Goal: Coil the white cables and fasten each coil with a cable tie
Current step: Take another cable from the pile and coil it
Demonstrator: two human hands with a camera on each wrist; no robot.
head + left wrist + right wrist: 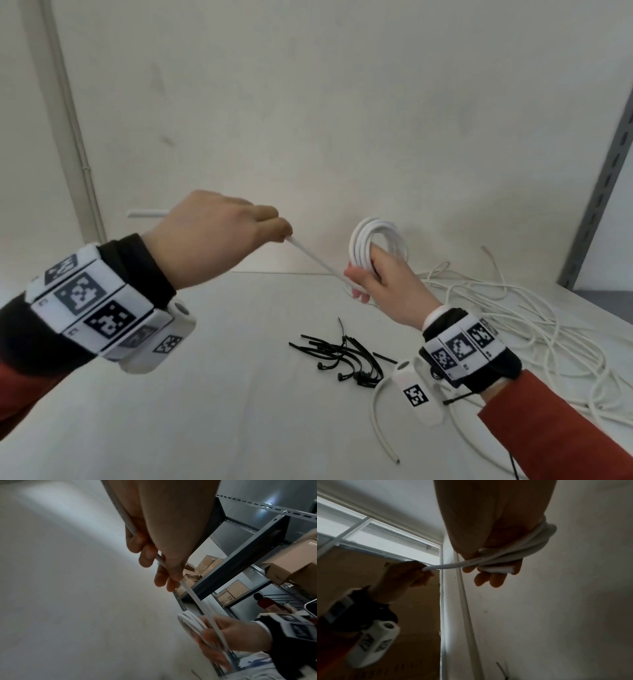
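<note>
The tabletop [212, 394] runs back to a pale wall; a grey shelf post [596, 192] stands at its right edge, and bare surface lies open at the left. The right hand [387, 284] is curled round a white coil [375, 240], held above the tabletop. The left hand [219, 236] pinches the free cable strand [318, 262], stretched taut to the coil. Black cable ties [342, 356] lie below the hands; loose white cables [513, 322] sprawl at right.

Rust sleeves [548, 435], black cuffs, tag-marked white wristbands [92, 308]
</note>
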